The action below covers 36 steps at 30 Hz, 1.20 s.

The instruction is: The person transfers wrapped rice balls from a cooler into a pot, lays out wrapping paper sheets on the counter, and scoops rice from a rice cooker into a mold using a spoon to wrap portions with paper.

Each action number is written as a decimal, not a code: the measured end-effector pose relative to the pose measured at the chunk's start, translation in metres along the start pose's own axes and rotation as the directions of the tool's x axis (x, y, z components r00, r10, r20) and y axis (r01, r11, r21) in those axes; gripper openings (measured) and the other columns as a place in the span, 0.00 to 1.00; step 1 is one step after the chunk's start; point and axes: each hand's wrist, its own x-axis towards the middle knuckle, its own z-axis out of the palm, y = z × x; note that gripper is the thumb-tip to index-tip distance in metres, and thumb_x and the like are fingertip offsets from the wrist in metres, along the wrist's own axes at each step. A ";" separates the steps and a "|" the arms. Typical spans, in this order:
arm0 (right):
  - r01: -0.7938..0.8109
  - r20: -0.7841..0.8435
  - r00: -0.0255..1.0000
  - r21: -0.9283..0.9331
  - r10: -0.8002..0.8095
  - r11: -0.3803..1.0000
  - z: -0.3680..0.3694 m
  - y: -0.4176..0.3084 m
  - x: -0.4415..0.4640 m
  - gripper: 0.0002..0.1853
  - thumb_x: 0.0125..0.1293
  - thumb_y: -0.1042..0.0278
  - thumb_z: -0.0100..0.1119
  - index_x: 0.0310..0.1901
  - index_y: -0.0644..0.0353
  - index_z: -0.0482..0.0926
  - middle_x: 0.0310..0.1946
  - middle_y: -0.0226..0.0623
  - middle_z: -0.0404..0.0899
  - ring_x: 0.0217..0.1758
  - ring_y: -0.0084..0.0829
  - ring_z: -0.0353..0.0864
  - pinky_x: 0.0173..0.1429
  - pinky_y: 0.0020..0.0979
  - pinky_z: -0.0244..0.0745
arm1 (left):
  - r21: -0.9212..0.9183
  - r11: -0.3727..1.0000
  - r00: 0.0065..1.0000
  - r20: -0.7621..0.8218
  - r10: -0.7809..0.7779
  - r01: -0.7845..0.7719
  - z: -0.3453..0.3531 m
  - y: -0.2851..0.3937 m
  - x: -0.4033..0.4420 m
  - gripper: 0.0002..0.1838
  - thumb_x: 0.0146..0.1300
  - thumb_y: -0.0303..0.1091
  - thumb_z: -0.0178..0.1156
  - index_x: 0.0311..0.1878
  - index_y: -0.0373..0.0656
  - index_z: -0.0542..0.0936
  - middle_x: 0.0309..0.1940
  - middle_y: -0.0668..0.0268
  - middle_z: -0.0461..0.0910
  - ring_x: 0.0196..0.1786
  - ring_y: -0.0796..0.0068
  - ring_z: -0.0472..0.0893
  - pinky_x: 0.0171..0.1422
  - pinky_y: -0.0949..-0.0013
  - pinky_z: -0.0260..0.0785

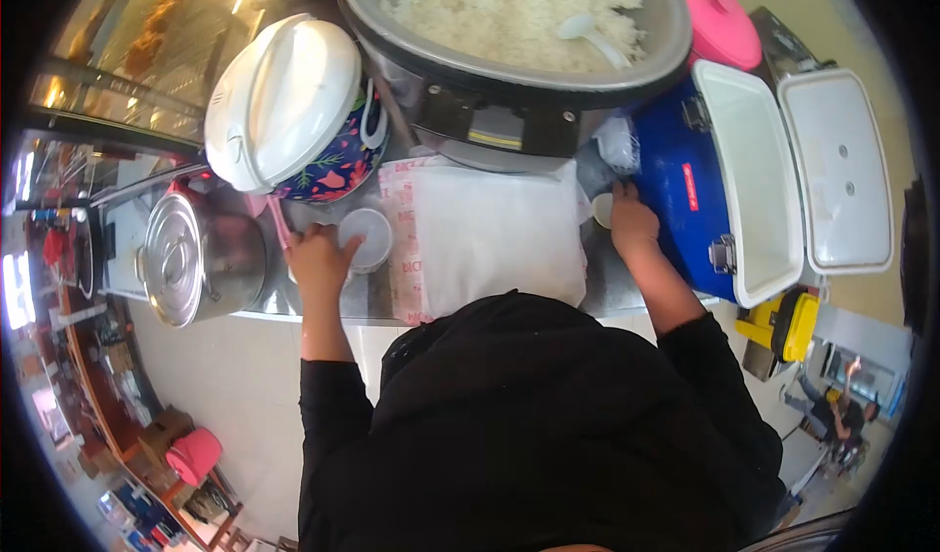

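My left hand (320, 260) is beside a clear round plastic container (366, 239), its thumb against the container's edge and its fingers spread near a pink handle (280, 221). On the right, my right hand (634, 221) rests on the metal counter with its fingers apart, touching or beside a small pale round item (603, 210). White wrapping paper (499, 229) with red print lies between my hands. Behind the paper stands a large cooker full of white rice (490, 9), with a white scoop (586, 31) lying in the rice.
A floral pot with a white lid (294, 97) and a lidded steel pot (181, 258) stand left. At the right are an open blue cooler (681, 185), a crumpled plastic bag (617, 145) and a pink lid (715, 14). A person (842, 417) is far off, lower right.
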 end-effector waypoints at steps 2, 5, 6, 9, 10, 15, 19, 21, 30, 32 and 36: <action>0.151 -0.018 0.988 0.117 -0.150 0.982 -0.038 -0.001 -0.017 0.18 0.63 0.73 0.52 0.55 0.58 0.75 0.50 0.43 0.79 0.44 0.42 0.85 0.44 0.37 0.81 | -0.025 0.999 0.996 0.091 -0.018 0.020 0.014 -0.010 -0.001 0.15 0.55 0.46 0.65 0.36 0.43 0.82 0.37 0.57 0.82 0.42 0.51 0.79 0.46 0.54 0.72; 0.548 0.045 0.737 0.546 -0.675 0.634 -0.133 0.012 -0.042 0.13 0.64 0.68 0.56 0.49 0.55 0.80 0.38 0.41 0.84 0.42 0.43 0.83 0.47 0.38 0.78 | -0.239 0.964 0.987 0.142 -0.080 0.112 0.006 -0.004 0.004 0.14 0.55 0.40 0.64 0.40 0.41 0.78 0.31 0.54 0.81 0.39 0.49 0.79 0.44 0.56 0.72; 0.560 0.025 0.644 0.665 -0.764 0.494 -0.175 0.016 -0.048 0.11 0.64 0.67 0.58 0.47 0.56 0.81 0.36 0.40 0.84 0.40 0.41 0.84 0.45 0.36 0.78 | -0.335 0.930 0.983 0.156 -0.102 0.149 -0.001 -0.002 0.003 0.14 0.55 0.38 0.63 0.41 0.41 0.77 0.29 0.52 0.81 0.39 0.49 0.79 0.43 0.57 0.71; 0.563 -0.182 0.674 0.754 -0.716 0.338 -0.269 0.030 -0.066 0.07 0.64 0.70 0.60 0.42 0.59 0.83 0.33 0.36 0.85 0.34 0.34 0.85 0.40 0.31 0.78 | -0.660 0.697 0.952 0.284 -0.111 0.279 -0.016 -0.005 0.006 0.15 0.55 0.35 0.60 0.45 0.41 0.73 0.34 0.56 0.81 0.41 0.54 0.80 0.45 0.59 0.70; 0.431 -0.174 0.851 0.770 -0.496 0.470 -0.290 0.028 -0.068 0.04 0.64 0.74 0.61 0.38 0.60 0.84 0.30 0.34 0.85 0.31 0.30 0.84 0.39 0.28 0.78 | -0.811 0.495 0.947 0.305 -0.097 0.312 -0.012 -0.006 0.006 0.16 0.55 0.34 0.60 0.46 0.41 0.73 0.36 0.58 0.81 0.42 0.57 0.80 0.45 0.60 0.70; 0.472 -0.393 0.823 0.070 -0.410 0.879 -0.331 -0.015 0.040 0.15 0.68 0.62 0.55 0.38 0.70 0.80 0.27 0.46 0.80 0.30 0.39 0.81 0.36 0.40 0.74 | -0.842 -0.421 0.940 0.329 0.095 0.337 -0.032 0.003 0.014 0.32 0.53 0.41 0.58 0.61 0.34 0.69 0.49 0.61 0.78 0.51 0.65 0.79 0.54 0.66 0.70; 0.279 0.035 0.960 -0.132 -0.277 0.951 -0.308 -0.056 0.117 0.20 0.62 0.52 0.62 0.37 0.66 0.84 0.33 0.49 0.84 0.40 0.47 0.84 0.44 0.44 0.77 | -0.673 -0.721 0.950 0.304 -0.069 0.163 -0.048 0.015 0.022 0.37 0.62 0.57 0.54 0.64 0.36 0.67 0.52 0.55 0.77 0.50 0.60 0.80 0.48 0.61 0.75; 0.327 0.088 0.945 -0.259 -0.315 0.909 -0.296 -0.058 0.142 0.20 0.60 0.52 0.65 0.36 0.66 0.85 0.35 0.49 0.84 0.41 0.47 0.84 0.45 0.43 0.78 | -0.616 -0.787 0.929 0.309 -0.204 0.032 -0.048 0.014 0.022 0.38 0.66 0.65 0.49 0.64 0.39 0.66 0.54 0.51 0.75 0.46 0.53 0.79 0.39 0.53 0.79; 0.326 0.326 0.916 -0.262 -0.235 0.909 -0.339 -0.066 0.154 0.16 0.57 0.58 0.68 0.38 0.64 0.85 0.35 0.46 0.84 0.41 0.45 0.84 0.43 0.42 0.77 | -0.261 -0.965 0.999 -0.024 0.033 0.026 -0.030 -0.010 0.027 0.44 0.65 0.64 0.53 0.74 0.44 0.54 0.70 0.43 0.55 0.67 0.37 0.66 0.61 0.39 0.73; 0.398 0.314 0.897 -0.265 -0.312 0.878 -0.340 -0.067 0.167 0.14 0.57 0.62 0.67 0.42 0.62 0.84 0.37 0.46 0.84 0.42 0.44 0.84 0.44 0.41 0.77 | -0.204 -0.976 0.996 -0.025 0.085 0.078 -0.035 -0.010 0.026 0.49 0.61 0.65 0.57 0.75 0.46 0.50 0.70 0.42 0.55 0.66 0.34 0.65 0.61 0.34 0.70; 0.543 0.212 0.838 -0.221 -0.503 0.810 -0.313 -0.075 0.196 0.18 0.58 0.72 0.62 0.51 0.54 0.81 0.39 0.44 0.83 0.45 0.43 0.83 0.46 0.40 0.76 | -0.223 -0.965 0.990 0.002 0.141 0.138 -0.065 0.002 0.034 0.54 0.55 0.64 0.64 0.76 0.49 0.49 0.68 0.42 0.55 0.62 0.29 0.66 0.58 0.33 0.71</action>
